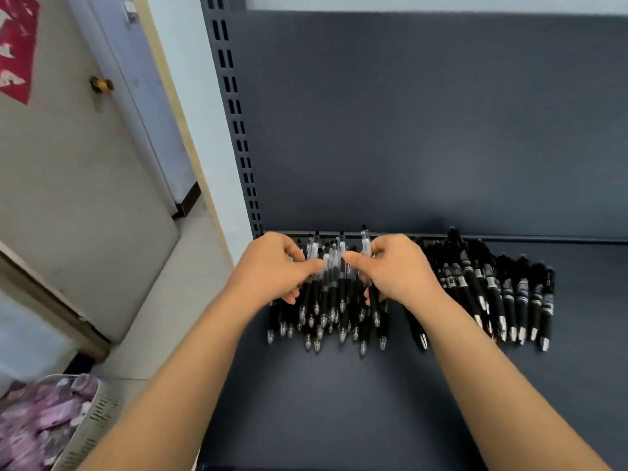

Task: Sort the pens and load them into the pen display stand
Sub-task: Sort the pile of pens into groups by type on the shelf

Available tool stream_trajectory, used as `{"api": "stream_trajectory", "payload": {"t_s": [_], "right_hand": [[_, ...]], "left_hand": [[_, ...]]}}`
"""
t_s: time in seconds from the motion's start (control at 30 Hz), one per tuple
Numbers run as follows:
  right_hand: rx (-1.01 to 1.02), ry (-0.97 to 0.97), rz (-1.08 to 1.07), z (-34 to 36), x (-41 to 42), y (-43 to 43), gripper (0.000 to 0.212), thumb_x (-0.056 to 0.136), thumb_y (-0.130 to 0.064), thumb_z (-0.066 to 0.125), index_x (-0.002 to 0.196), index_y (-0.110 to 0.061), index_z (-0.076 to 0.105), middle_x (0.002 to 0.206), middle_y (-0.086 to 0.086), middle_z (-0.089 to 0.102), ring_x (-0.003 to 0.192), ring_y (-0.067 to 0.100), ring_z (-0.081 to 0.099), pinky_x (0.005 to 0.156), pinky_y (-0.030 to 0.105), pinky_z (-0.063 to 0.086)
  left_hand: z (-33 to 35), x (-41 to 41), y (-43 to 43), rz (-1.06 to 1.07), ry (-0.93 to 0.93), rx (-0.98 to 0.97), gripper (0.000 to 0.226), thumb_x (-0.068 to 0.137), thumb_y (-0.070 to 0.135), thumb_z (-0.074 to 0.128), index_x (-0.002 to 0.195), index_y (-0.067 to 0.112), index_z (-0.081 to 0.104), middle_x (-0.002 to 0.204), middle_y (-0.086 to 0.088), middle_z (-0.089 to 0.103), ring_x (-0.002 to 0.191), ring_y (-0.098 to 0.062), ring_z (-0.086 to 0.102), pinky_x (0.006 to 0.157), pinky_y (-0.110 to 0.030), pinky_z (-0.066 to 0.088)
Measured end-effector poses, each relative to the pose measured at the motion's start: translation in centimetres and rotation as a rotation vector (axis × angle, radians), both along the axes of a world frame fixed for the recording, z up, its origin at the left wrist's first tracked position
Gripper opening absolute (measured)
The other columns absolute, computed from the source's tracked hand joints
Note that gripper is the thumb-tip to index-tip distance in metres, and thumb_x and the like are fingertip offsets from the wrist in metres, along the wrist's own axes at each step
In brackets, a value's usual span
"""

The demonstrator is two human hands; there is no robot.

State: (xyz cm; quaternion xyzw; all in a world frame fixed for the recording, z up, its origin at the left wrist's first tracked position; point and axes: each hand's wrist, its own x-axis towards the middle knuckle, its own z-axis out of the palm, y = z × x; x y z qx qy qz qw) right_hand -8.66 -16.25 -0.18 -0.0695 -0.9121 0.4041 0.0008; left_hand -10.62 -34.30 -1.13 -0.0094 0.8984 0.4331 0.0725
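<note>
Left hand and right hand clasp a pen bundle (black pens alongside) on the shelf

Matte slate-grey metal shelf, uniform in tone; its grey upright post carries paired black slots in a repeating column; bunch of clear-barrelled pens with black grips and silver tips; row of all-black pens banded with white-and-grey printed labels, tips silver; beige door with a brass-coloured round knob and a red paper hanging patterned in white; white slotted plastic basket filled with purple-and-white mottled packets; pale grey tiled floor; pale blue-white wall.
</note>
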Motion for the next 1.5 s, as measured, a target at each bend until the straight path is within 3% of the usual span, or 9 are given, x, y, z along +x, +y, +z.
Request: {"api": "stream_trajectory", "payload": {"t_s": [0.13, 0.3, 0.43, 0.57, 0.7, 0.9, 1.03, 1.2, 1.5], "right_hand": [[-0.008, -0.024, -0.088, -0.1, 0.0, 0.6, 0.044, 0.078, -0.036, 0.076, 0.094, 0.002, 0.061, 0.068, 0.012, 0.07, 0.042, 0.02, 0.065, 0.063, 0.041, 0.058], [-0.086, -0.058, -0.063, -0.4, 0.5, 0.6, 0.037, 0.079, -0.032, 0.077, 0.105, -0.013, 0.058, 0.079, 0.001, 0.064, 0.053, 0.021, 0.068, 0.065, 0.042, 0.06], [0.122, 0.118, -0.08, -0.6, 1.1, 0.8, 0.029, 0.079, -0.045, 0.072, 0.093, -0.02, 0.068, 0.07, -0.012, 0.056, 0.067, 0.011, 0.059, 0.062, 0.025, 0.047], [0.285, 0.251, -0.021, -0.5, 2.1, 0.9, 0.031, 0.084, -0.045, 0.066, 0.104, -0.022, 0.065, 0.088, -0.009, 0.059, 0.081, 0.011, 0.057, 0.068, 0.024, 0.038], [0.41, 0.245, 0.134, -1.0, 3.2, 0.4, 0.035, 0.09, -0.041, 0.06, 0.119, -0.022, 0.06, 0.114, -0.002, 0.058, 0.103, 0.017, 0.057, 0.086, 0.031, 0.046], [0.453, 0.29, 0.152, -1.1, 4.5, 0.5, 0.031, 0.098, -0.036, 0.046, 0.122, -0.019, 0.057, 0.114, 0.0, 0.057, 0.108, 0.02, 0.053, 0.082, 0.033, 0.047], [0.455, 0.373, 0.044, -0.1, 5.8, 3.0, 0.027, 0.096, -0.033, 0.05, 0.114, -0.017, 0.062, 0.108, -0.002, 0.061, 0.102, 0.018, 0.055, 0.083, 0.033, 0.048], [0.44, 0.42, -0.199, 0.8, 7.0, 8.5, 0.023, 0.091, -0.028, 0.057, 0.108, -0.015, 0.065, 0.105, 0.001, 0.063, 0.097, 0.023, 0.057, 0.08, 0.031, 0.043], [0.344, 0.059, -0.186, -1.7, 5.9, 16.7, 0.066, 0.093, -0.049, 0.049, 0.145, -0.013, 0.033, 0.148, 0.012, 0.038, 0.136, 0.032, 0.033, 0.109, 0.039, 0.028]], "left_hand": [[-0.3, 0.7, -0.9, 0.018, 0.162, -0.093, 0.025, 0.076, 0.046, 0.074, 0.078, 0.024, 0.062, 0.057, 0.006, 0.062, 0.049, -0.011, 0.06, 0.05, -0.024, 0.044], [-0.8, 1.5, -1.6, 0.015, 0.222, -0.147, 0.024, 0.079, 0.046, 0.072, 0.086, 0.025, 0.063, 0.066, 0.011, 0.061, 0.06, -0.006, 0.058, 0.056, -0.024, 0.04], [-1.6, 2.1, -1.8, 0.06, 0.347, -0.247, 0.049, 0.08, 0.057, 0.063, 0.116, 0.022, 0.059, 0.11, 0.007, 0.059, 0.106, -0.015, 0.053, 0.088, -0.031, 0.044], [-2.7, 2.7, -1.2, -0.017, 0.148, -0.231, 0.086, 0.084, 0.069, 0.042, 0.151, 0.019, 0.02, 0.158, -0.002, 0.019, 0.145, -0.02, 0.012, 0.116, -0.04, 0.015], [-3.9, 3.2, 0.1, -0.108, 0.091, -0.297, 0.078, 0.093, 0.064, 0.024, 0.153, 0.021, 0.002, 0.161, -0.002, -0.004, 0.147, -0.016, -0.006, 0.117, -0.033, -0.002], [-3.7, 3.6, 0.3, -0.036, 0.138, -0.2, 0.076, 0.092, 0.064, 0.024, 0.153, 0.02, 0.01, 0.161, -0.003, 0.0, 0.147, -0.015, -0.004, 0.117, -0.035, 0.001], [-1.6, 4.1, 0.9, -0.037, 0.312, -0.231, 0.073, 0.091, 0.063, 0.03, 0.148, 0.018, 0.028, 0.159, -0.003, 0.013, 0.146, -0.016, 0.003, 0.117, -0.039, 0.008], [1.9, 6.9, 6.5, -0.322, 0.466, -0.117, 0.056, 0.088, 0.048, 0.054, 0.135, 0.02, 0.047, 0.142, 0.007, 0.042, 0.131, -0.009, 0.037, 0.103, -0.019, 0.025], [-0.5, 9.1, 18.6, -0.304, -0.073, -0.482, 0.098, 0.086, 0.074, 0.025, 0.15, 0.009, -0.01, 0.159, -0.013, -0.011, 0.146, -0.032, -0.006, 0.117, -0.042, 0.007]]}}
